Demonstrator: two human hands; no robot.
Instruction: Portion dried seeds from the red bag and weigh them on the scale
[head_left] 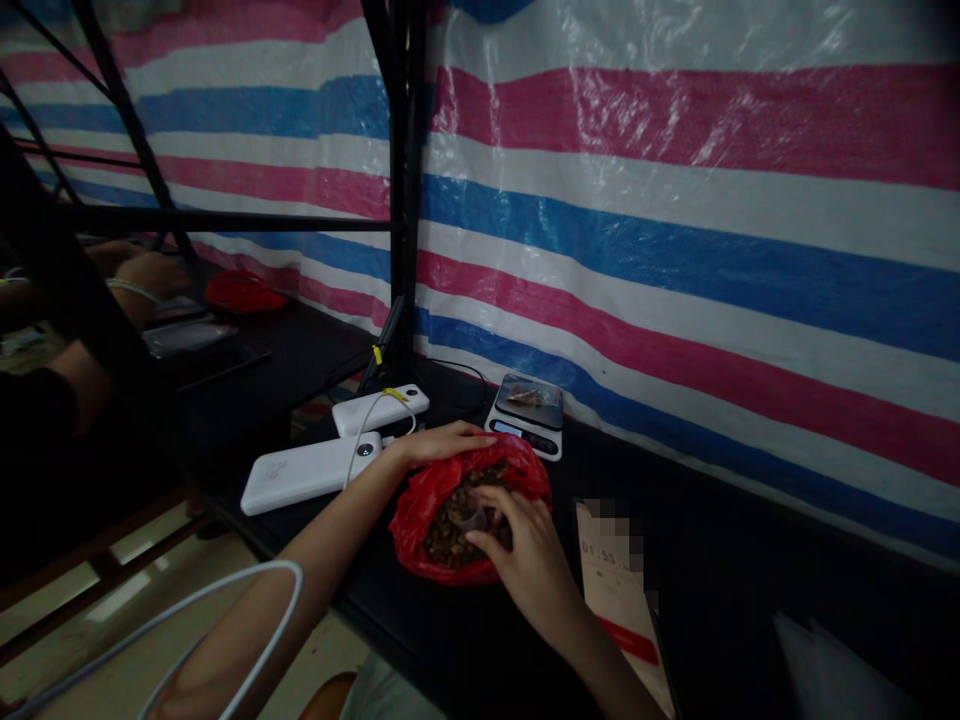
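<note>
left hand (439, 443): open, resting on far rim of red plastic bag (427, 520) | right hand (521, 548): curled, gripping small clear scoop (471, 520) among brown dried pieces (450, 535) | bag: just inside near edge of black table (712, 570), digital kitchen scale (523, 415) just beyond

You face a black steel upright (406, 180), with a plastic tarpaulin (675, 200) in pink, blue and white stripes forming the wall behind it, creased and slightly sagging to its right. Left of the upright, thin black struts (133, 130) cross in front of the same sheeting. A black bench top (720, 530) runs along the tarpaulin past the upright's foot. Below it, leftward, a pale floor (127, 592) shows behind wooden rails (97, 545). The light is dim.
</note>
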